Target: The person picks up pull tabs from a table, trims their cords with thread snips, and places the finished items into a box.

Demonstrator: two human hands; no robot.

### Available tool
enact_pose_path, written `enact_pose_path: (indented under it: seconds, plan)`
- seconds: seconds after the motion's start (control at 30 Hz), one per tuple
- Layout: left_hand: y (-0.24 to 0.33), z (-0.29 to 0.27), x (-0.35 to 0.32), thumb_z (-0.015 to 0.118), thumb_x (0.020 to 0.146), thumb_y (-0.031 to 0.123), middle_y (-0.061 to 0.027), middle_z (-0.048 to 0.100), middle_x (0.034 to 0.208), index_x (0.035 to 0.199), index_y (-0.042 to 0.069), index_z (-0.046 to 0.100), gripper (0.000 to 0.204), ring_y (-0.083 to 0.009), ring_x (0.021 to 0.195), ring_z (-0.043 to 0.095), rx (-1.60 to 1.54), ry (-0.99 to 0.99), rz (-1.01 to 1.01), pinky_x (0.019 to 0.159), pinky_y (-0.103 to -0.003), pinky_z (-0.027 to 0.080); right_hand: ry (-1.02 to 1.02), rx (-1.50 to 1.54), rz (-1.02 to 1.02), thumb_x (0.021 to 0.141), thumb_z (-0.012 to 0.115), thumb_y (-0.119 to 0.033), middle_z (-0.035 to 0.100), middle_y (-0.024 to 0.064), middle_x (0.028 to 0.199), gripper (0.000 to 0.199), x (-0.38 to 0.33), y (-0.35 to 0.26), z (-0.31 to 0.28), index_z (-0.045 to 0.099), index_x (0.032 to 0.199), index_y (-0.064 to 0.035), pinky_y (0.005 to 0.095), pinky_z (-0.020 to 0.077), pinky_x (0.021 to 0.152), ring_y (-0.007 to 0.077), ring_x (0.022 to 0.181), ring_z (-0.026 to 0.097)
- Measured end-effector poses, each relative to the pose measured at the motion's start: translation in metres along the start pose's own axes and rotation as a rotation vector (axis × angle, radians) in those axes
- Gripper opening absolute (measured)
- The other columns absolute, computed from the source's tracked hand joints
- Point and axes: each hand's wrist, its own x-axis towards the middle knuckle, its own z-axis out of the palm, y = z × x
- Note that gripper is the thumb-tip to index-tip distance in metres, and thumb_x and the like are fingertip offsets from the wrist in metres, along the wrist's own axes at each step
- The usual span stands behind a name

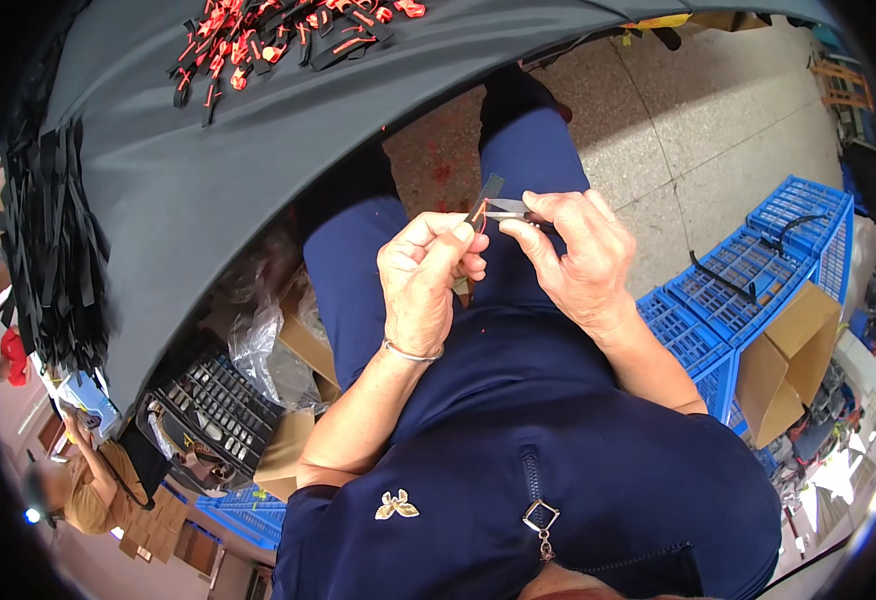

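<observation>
Above my lap, my left hand (420, 272) pinches a short black fabric strap (492, 187) between thumb and fingers. The strap tilts up to the right and has red thread or trim along it. My right hand (586, 252) grips small metal thread snips (507, 206) between thumb and forefinger. Their blades point left, apart at the tips, right beside the strap and its red thread. Whether the blades touch the thread I cannot tell. On the table's far part lies a heap of similar black straps with red ends (248, 45).
A dark cloth covers the table (198, 190) at my left; long black strips (58, 250) drape over its left end. Blue plastic crates (738, 285) and a cardboard box (783, 360) stand at my right. Plastic bags (268, 355) and a black crate (213, 415) sit below the table. Another person (93, 490) is at the far left.
</observation>
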Motion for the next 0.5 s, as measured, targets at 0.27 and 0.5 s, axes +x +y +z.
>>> enact_pose_path:
  seconds: [0.27,0.5]
  plan:
    - [-0.0025,-0.0010,-0.0007,0.061,0.087,0.013,-0.0067,0.065,0.080,0.094,0.001,0.062,0.014,-0.0088,0.063,0.058,-0.038,-0.021,-0.007,0.061,-0.023,0.049,0.019,0.070,0.007,0.067,0.077,-0.013,0.062,0.0056,0.071,0.024,-0.0011,0.0025,0.0058,0.063,0.085,-0.0037,0.0289,0.0439,0.051,0.0210,0.058,0.056]
    - [-0.0047,-0.0016,0.0022,0.060,0.086,0.011,-0.0056,0.065,0.080,0.093,0.001,0.062,0.012,-0.0084,0.065,0.057,-0.081,-0.046,-0.029,0.062,-0.023,0.048,-0.021,0.068,0.068,0.067,0.077,-0.011,0.062,0.0055,0.070,0.020,-0.0019,0.0010,0.0045,0.062,0.079,-0.0042,0.0296,0.0442,0.051,0.0213,0.058,0.056]
